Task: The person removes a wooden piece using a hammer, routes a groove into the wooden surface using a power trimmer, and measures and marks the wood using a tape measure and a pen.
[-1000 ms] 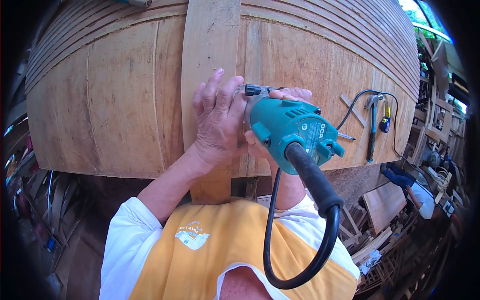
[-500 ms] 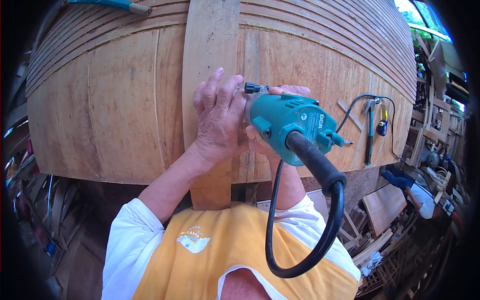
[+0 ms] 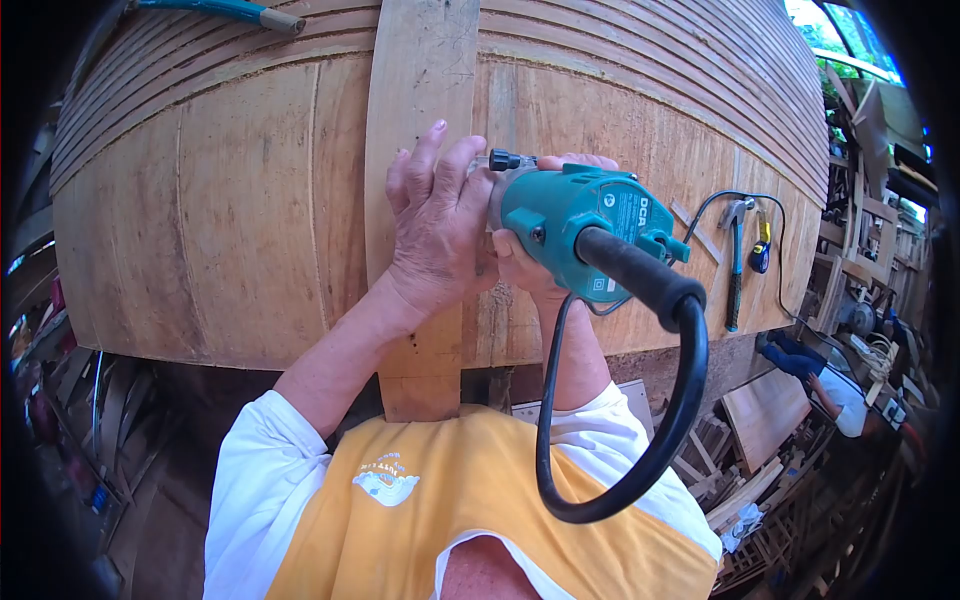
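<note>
A green trim router (image 3: 575, 225) with a black cord is over the long flat board (image 3: 425, 75) that crosses the wooden panel (image 3: 240, 200). My right hand (image 3: 530, 265) is wrapped round the router's body, partly hidden behind it; some fingers show on the far side. Against the router's base, my left hand (image 3: 435, 215) presses with its index side, its other fingers bent and spread above the board. The left thumb and the router's bit are hidden. A black knob (image 3: 508, 159) sticks out at the base.
On the panel's right lie a claw hammer (image 3: 736, 265), a yellow and black tape measure (image 3: 761, 248) and a thin wood strip (image 3: 698, 232). A blue tool handle (image 3: 225, 10) is at the top left. A person (image 3: 825, 385) is at far right, near stacked timber.
The router's rear end and cord have shifted slightly up and to the right. Both hands keep their hold, the left fingertips slightly higher.
</note>
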### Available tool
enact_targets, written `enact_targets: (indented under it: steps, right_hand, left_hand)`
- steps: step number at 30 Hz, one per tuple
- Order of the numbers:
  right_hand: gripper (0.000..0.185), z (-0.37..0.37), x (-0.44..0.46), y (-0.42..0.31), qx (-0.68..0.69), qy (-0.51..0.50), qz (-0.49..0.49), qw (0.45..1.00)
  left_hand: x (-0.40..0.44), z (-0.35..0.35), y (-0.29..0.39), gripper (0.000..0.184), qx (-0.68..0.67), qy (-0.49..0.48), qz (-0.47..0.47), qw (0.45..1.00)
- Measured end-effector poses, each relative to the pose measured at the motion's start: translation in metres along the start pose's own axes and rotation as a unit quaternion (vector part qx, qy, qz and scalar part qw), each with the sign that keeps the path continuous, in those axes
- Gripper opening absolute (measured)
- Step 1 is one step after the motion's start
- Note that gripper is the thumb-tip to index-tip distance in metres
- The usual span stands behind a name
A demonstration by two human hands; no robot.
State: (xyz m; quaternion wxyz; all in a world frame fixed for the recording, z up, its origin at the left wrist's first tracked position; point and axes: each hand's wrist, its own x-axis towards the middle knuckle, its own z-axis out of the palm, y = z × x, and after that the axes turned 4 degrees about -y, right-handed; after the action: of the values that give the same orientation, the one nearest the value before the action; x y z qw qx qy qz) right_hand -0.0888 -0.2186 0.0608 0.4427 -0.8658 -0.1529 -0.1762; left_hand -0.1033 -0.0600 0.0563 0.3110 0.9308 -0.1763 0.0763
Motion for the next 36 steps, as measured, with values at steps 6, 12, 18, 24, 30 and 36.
enact_targets:
  steps: [6,12,18,24,30,36]
  right_hand:
    - [0.086,0.007,-0.004,0.008,0.084,0.02,0.032,0.996]
    - [0.088,0.013,-0.01,0.02,0.106,0.003,0.043,0.993]
    - [0.09,0.016,-0.012,0.033,0.072,-0.024,0.039,0.996]
    - [0.087,0.016,-0.004,0.027,0.038,-0.024,0.009,0.999]
    - [0.083,0.023,-0.001,0.052,0.145,0.024,-0.004,0.989]
    - [0.08,0.025,0.003,0.03,0.238,0.048,0.072,0.967]
  left_hand:
    - [0.006,0.002,-0.003,0.072,0.0,0.007,-0.001,1.0]
    - [0.011,0.002,-0.005,0.073,0.013,0.008,-0.001,1.0]
    - [0.014,0.01,-0.014,0.073,0.021,0.026,0.016,0.999]
    - [0.019,0.013,-0.018,0.075,0.03,0.032,0.022,0.999]
    - [0.024,0.01,-0.013,0.066,0.026,0.058,0.008,0.998]
    - [0.027,0.005,-0.007,0.054,-0.002,0.09,0.017,0.996]
